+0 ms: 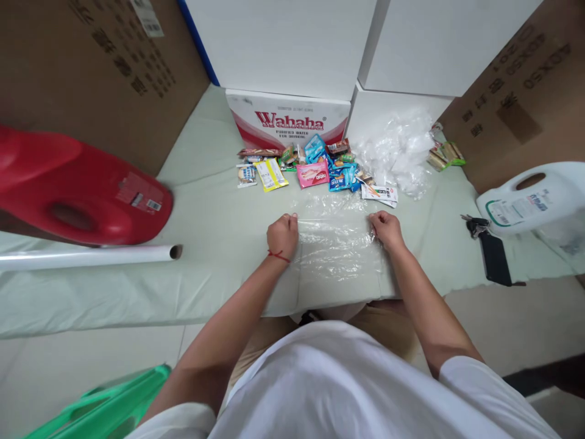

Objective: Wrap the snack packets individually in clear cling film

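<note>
A clear plastic bag [336,247] is spread flat on the pale green cloth in front of me. My left hand [282,236] is closed, pinching its left edge; a red string circles that wrist. On the opposite side my right hand [386,229] pinches the bag's right edge between thumb and fingers. Just beyond the bag lies a heap of small wrapped snacks, among them a pink packet [313,174], a yellow and white packet [271,175], blue packets [342,177] and a white packet [379,193].
Crumpled clear bags [397,152] lie behind my right hand. A Wahaha carton [289,119] stands at the back. To the left are a red jug [86,189] and a white roll [91,257]; to the right, a white jug [534,198], keys [476,225] and a black phone-like object [495,259].
</note>
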A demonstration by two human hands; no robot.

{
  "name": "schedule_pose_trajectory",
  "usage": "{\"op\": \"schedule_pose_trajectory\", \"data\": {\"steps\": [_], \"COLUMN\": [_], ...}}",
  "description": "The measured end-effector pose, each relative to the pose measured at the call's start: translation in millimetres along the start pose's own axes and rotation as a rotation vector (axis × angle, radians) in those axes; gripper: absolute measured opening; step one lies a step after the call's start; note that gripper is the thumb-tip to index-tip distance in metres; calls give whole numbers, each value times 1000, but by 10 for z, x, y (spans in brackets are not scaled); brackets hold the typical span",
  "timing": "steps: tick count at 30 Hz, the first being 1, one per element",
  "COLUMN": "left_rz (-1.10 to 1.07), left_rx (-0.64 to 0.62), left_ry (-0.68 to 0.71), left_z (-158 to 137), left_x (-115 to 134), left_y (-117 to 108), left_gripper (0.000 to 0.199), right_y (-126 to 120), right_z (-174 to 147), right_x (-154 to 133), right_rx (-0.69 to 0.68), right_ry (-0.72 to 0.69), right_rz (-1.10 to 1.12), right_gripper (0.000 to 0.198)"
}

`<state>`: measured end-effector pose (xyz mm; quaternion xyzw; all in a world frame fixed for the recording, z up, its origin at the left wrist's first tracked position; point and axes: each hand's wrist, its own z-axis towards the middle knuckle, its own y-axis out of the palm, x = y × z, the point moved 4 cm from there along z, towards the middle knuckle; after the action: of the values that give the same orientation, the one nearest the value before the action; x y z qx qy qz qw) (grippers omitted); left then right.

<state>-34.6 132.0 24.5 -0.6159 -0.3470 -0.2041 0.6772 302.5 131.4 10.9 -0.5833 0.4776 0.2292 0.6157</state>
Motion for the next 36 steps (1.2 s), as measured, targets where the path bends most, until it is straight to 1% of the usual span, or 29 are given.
{"op": "schedule_pose_trajectory", "data": {"steps": [2, 3, 4, 5, 6, 7, 8, 9, 10, 12, 13, 14, 15, 17, 19, 21, 22, 23, 24, 26, 27, 28, 29, 30, 32, 33, 34, 35, 36], "left_rz": [62, 85, 103, 118, 134, 152, 174, 200, 225, 283, 318, 359, 399, 467, 503, 521, 529, 538, 546, 559, 564, 567, 567, 566, 560, 556, 553, 551, 549], "left_rx": [-20, -24, -2, 48, 121, 200, 262, 281, 243, 51, -55, -144, -204, -256, -273, -285, -292, -301, -310, -323, -325, -328, -331, -335, -340, -340, -338, -335, -333], "left_ry": [-41, -63, -79, -77, -47, 13, 104, 221, 355, 601, 671, 695, 680, 604, 573, 584, 588, 589, 590, 589, 587, 585, 582, 581, 577, 575, 572, 568, 563], "left_z": [15, 19, 21, 18, 11, -3, -23, -45, -68, -117, -137, -147, -146, -135, -142, -165, -175, -182, -186, -187, -185, -181, -178, -175, -170, -167, -164, -162, -158], "left_x": [-82, -116, -139, -144, -126, -81, -13, 74, 168, 318, 349, 347, 315, 204, 102, 45, 30, 23, 21, 18, 13, 4, -9, -24, -53, -63, -71, -74, -75], "left_y": [-40, -64, -100, -149, -207, -263, -303, -314, -286, -140, -49, 40, 117, 227, 288, 313, 317, 318, 316, 306, 296, 284, 270, 256, 228, 216, 207, 200, 196], "left_gripper": [37, 31, 24, 17, 20, 28, 33, 34, 33, 34, 37, 40, 45, 53, 59, 64, 65, 66, 67, 68, 68, 68, 68, 68, 68, 68, 68, 69, 68], "right_y": [-14, -10, -2, 9, 21, 34, 47, 60, 73, 82, 72, 48, 7, -117, -254, -286, -228, -116, 40, 382, 511, 581, 587, 533, 312, 199, 118, 91, 125], "right_z": [3, 9, 16, 22, 28, 33, 36, 39, 43, 57, 71, 88, 109, 148, 157, 114, 80, 41, -1, -84, -101, -84, -33, 40, 171, 188, 153, 59, -97], "right_x": [19, 22, 21, 16, 5, -10, -29, -48, -63, -72, -61, -39, -9, 49, 48, -39, -113, -197, -282, -402, -418, -404, -371, -331, -273, -275, -302, -353, -420], "right_rx": [9, 12, 13, 14, 16, 19, 19, 19, 16, 4, -5, -10, -8, 41, 174, 297, 302, 254, 151, -124, -242, -310, -319, -273, -94, -3, 63, 89, 73], "right_ry": [-20, -29, -35, -42, -50, -61, -75, -92, -108, -127, -129, -122, -107, -74, -86, -160, -235, -333, -451, -672, -732, -734, -689, -614, -442, -382, -359, -378, -436], "right_rz": [-38, -58, -73, -91, -115, -146, -181, -216, -248, -282, -285, -287, -291, -328, -414, -490, -512, -524, -531, -564, -595, -636, -681, -725, -787, -798, -792, -770, -731], "right_gripper": [36, 35, 34, 33, 32, 31, 31, 32, 32, 33, 33, 33, 32, 29, 29, 35, 39, 43, 47, 54, 57, 58, 58, 57, 56, 55, 53, 51, 48]}}
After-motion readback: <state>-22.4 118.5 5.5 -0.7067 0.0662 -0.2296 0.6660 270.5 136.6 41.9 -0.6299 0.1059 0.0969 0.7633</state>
